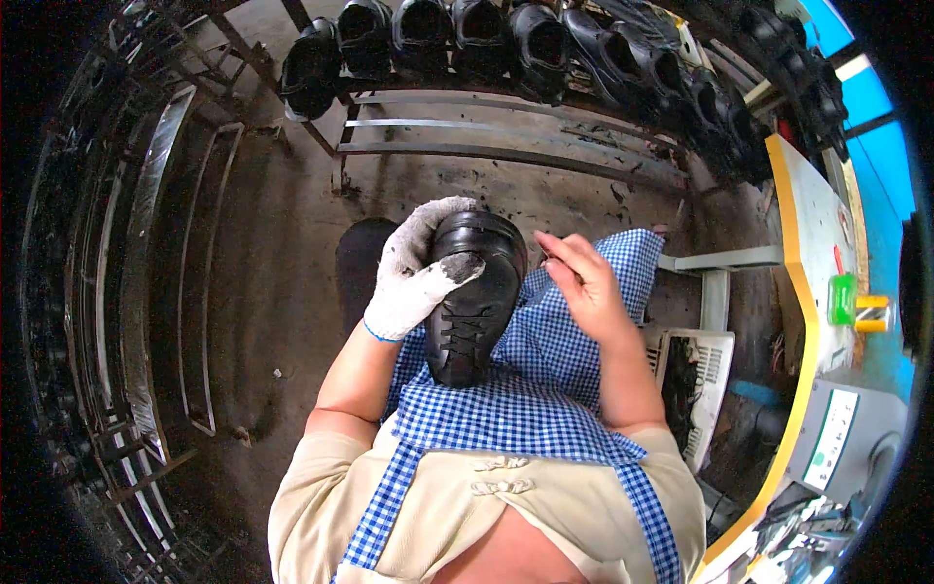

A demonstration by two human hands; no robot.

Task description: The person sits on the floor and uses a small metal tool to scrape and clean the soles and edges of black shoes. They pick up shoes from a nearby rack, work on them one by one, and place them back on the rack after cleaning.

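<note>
Metal racks stand on a dull, littered floor, a yellow-edged white table at right

This is a shoe workshop, by the look of it: black shoes stand in a row on a metal rack along the top of the frame, and bare metal frames fill the left side. Dark scraps litter the stained floor below the rack, a yellow-edged desk runs down the right, and at the centre a laced shoe rests against a blue checked work apron.
</note>
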